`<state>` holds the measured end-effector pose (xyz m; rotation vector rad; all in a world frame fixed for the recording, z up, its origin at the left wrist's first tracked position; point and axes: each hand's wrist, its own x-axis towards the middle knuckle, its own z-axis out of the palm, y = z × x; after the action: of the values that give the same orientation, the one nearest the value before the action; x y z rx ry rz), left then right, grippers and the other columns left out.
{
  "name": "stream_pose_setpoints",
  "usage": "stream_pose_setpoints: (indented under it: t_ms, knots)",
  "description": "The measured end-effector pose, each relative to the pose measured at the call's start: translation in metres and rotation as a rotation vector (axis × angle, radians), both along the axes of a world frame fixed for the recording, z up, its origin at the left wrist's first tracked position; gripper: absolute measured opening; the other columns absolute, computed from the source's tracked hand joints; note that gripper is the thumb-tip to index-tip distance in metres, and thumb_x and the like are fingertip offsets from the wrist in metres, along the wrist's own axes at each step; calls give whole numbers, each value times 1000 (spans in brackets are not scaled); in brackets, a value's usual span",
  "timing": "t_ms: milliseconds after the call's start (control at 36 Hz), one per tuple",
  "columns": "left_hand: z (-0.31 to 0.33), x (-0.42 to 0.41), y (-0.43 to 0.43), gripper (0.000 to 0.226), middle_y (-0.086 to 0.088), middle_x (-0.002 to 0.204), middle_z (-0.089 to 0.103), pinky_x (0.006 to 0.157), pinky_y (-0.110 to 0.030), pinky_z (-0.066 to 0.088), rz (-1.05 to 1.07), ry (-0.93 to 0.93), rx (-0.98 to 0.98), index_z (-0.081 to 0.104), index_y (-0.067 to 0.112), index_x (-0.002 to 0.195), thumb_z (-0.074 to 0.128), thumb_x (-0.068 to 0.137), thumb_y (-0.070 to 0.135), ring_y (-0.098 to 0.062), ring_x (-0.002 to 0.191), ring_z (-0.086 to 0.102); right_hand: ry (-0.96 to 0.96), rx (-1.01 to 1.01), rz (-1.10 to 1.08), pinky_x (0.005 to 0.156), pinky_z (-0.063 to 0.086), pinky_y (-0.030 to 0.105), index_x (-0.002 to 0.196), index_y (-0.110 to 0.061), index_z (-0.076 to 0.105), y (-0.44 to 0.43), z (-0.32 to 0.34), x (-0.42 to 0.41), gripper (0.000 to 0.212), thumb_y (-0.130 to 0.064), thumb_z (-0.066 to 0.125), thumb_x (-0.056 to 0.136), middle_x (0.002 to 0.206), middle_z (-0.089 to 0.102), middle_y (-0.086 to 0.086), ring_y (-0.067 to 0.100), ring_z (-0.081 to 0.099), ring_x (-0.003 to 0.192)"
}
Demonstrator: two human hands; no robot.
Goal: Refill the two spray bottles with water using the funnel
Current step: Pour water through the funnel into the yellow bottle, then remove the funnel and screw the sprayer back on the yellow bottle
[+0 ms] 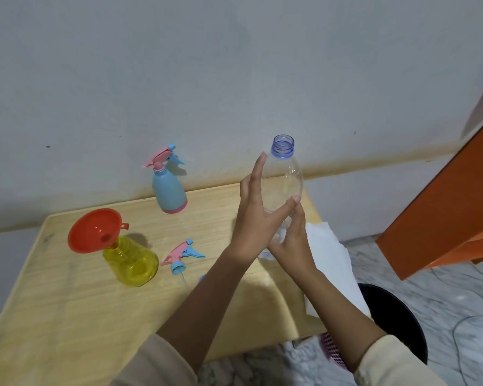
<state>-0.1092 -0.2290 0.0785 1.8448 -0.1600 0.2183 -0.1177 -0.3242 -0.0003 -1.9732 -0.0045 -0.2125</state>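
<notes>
Over the right end of the wooden table point(67, 316), I hold a clear plastic water bottle point(286, 174) upright between both hands, its blue threaded neck uncapped and pointing up. My left hand point(253, 215) lies flat against the bottle's left side, fingers straight and reaching nearly to the neck, thumb stretched across the front. My right hand point(292, 246) sits lower on the right side, fingers straight up along the plastic and meeting that thumb (neither hand is curled round it; the bottle is pressed between them). Well to the left of my hands stands the yellow spray bottle point(131, 260), its head off, with the orange-red funnel point(94, 229) seated in its neck. A loose pink-and-blue trigger head point(183, 253) lies on the table between that bottle and my left forearm. The blue spray bottle point(169, 190), trigger head on, stands at the back by the wall, apart from my left fingers. A white sheet point(329, 257) hangs off the table edge under my right wrist, above a black bin point(396, 316) on the floor.
</notes>
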Motion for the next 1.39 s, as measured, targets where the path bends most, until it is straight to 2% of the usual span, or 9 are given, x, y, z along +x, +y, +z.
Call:
stream_pose_setpoints:
  t_ms: [167,250,444,528,639,861,1028,1167,1389]
  knots:
    - [1,1,0,87,15,131,30,76,9,28,-3,-17,17,16,50,141,74,79,33,28,109,29,-27,-65,20,88,15,-10,147,-15,-1,1,1,-4,101,-20,73,79,143,15,-7,-3,17,128]
    - [3,1,1,87,15,132,29,81,6,27,-8,-13,7,18,45,142,76,78,29,20,112,32,-13,-60,17,95,21,3,148,-15,1,2,5,-6,101,-22,74,78,151,17,1,0,19,131]
    - [2,3,15,79,8,142,38,108,-43,38,-76,43,-104,29,39,139,76,76,32,-11,134,36,-51,-123,-93,95,23,0,146,-15,16,6,9,-17,86,-17,71,80,148,27,2,8,28,132]
    - [4,0,25,72,7,136,42,108,-35,36,-84,76,-109,35,29,139,74,79,32,-9,130,39,-90,-134,-172,100,30,19,142,-11,25,13,13,-27,73,-11,67,82,143,32,6,14,33,129]
    - [0,-18,54,57,5,135,45,97,-21,33,-81,56,-29,44,20,135,69,84,29,-6,123,43,-137,-207,-312,88,25,0,132,-10,36,31,16,-46,56,-10,63,83,130,40,5,8,37,114]
    - [-70,-83,175,42,1,113,54,92,-15,41,145,21,120,58,9,117,68,82,30,-17,109,55,-197,-258,-155,86,40,21,111,-11,58,118,24,-66,30,-13,67,83,109,50,-3,11,51,103]
    - [-109,-109,262,63,-16,103,56,90,-42,48,534,20,110,58,-3,110,61,69,45,-37,97,57,-157,-163,87,91,37,10,127,-17,49,211,51,-56,57,-33,74,78,122,49,-4,5,46,114]
    - [-119,-81,303,86,-14,122,49,99,-47,44,398,184,95,48,1,127,60,64,58,-33,116,52,-73,-175,207,94,25,10,141,-13,28,264,62,-41,97,-43,81,65,132,36,-4,3,35,120]
    - [-114,-51,309,44,-6,120,55,97,-47,47,153,225,-16,52,25,115,71,75,20,-19,111,59,-5,-225,160,91,28,16,141,-12,29,291,55,-28,97,-41,83,65,136,41,4,16,39,125]
